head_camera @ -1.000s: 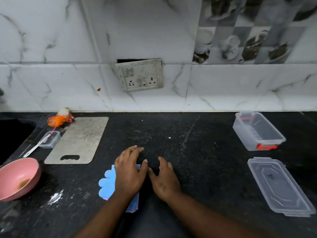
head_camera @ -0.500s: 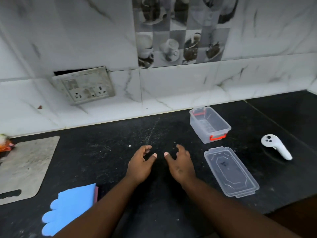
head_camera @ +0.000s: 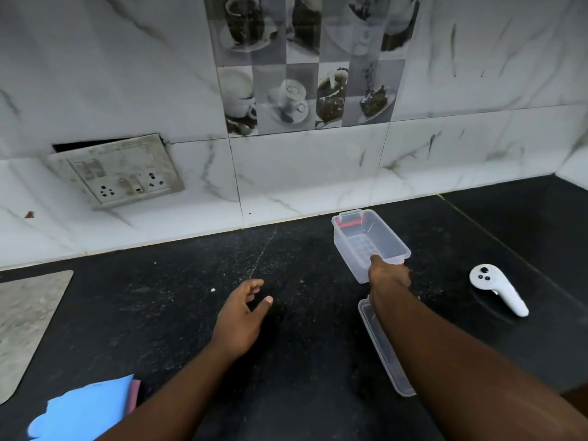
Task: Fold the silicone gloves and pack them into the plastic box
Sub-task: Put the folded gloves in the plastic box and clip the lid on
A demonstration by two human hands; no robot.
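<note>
The clear plastic box (head_camera: 356, 237) with red clips stands empty near the wall on the black counter. My right hand (head_camera: 388, 276) grips its near end, thumb over the rim. My left hand (head_camera: 243, 313) hovers over the bare counter, fingers apart, holding nothing. The folded blue silicone glove (head_camera: 86, 409) lies flat at the bottom left, with a pink glove edge (head_camera: 135, 393) showing under it. The clear lid (head_camera: 385, 351) lies under my right forearm, mostly hidden.
A white handheld controller (head_camera: 496, 289) lies right of the box. A grey cutting board (head_camera: 22, 323) sits at the left edge. A socket plate (head_camera: 117, 168) hangs on the tiled wall. The counter's front edge shows at the lower right.
My hands left the folded gloves and the view swung right. My right hand reached out and took hold of the box's near end; my left hand stayed over the counter.
</note>
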